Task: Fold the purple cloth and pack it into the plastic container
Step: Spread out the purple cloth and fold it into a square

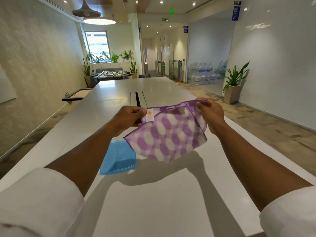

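A: Purple-and-white checked cloth [168,134]?
B: Held in the air above white table [153,202], left hand [130,117] and right hand [211,113] pinching top corners.
A: Blue plastic container [118,158]?
B: On table, below left.

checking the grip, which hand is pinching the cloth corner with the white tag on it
The left hand: it pinches the purple cloth at the corner bearing the white tag. The right hand holds the opposite top corner, which has no tag.

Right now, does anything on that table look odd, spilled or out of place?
Nothing looks spilled or damaged. Both hands, left and right, hold the purple cloth up in the air by its top corners, a small tag showing. The blue container sits flat on the white table.
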